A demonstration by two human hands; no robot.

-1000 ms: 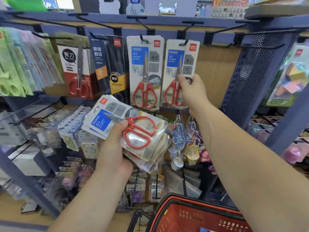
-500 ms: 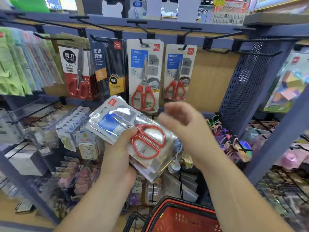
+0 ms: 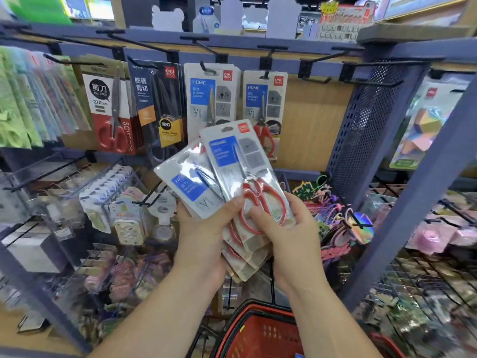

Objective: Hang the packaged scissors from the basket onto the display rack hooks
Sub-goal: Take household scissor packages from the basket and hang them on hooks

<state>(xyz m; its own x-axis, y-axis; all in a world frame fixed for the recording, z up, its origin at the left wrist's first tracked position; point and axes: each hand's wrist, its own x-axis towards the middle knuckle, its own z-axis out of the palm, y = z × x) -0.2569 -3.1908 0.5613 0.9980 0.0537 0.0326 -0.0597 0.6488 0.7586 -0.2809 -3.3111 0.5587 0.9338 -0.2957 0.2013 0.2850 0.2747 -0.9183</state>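
My left hand (image 3: 204,228) grips a fanned stack of packaged scissors (image 3: 191,187) at chest height in front of the rack. My right hand (image 3: 286,226) pinches the lower end of the top packaged scissors (image 3: 237,161), red-handled, tilted upright and partly drawn out of the stack. On the rack, two matching packs hang from hooks: one (image 3: 209,96) in the middle and one (image 3: 263,99) to its right. Two empty hooks (image 3: 317,58) jut out further right. The red basket (image 3: 258,332) sits below my arms.
Other scissor packs (image 3: 111,109) and black-handled ones (image 3: 157,104) hang to the left, with green packets at the far left. A perforated blue metal side panel (image 3: 366,125) and a slanted post (image 3: 423,182) bound the right. Lower hooks carry small trinkets and keychains.
My right hand left the pack hanging on the right hook, came down to the stack and took hold of the top pack. The stack has tilted more upright.
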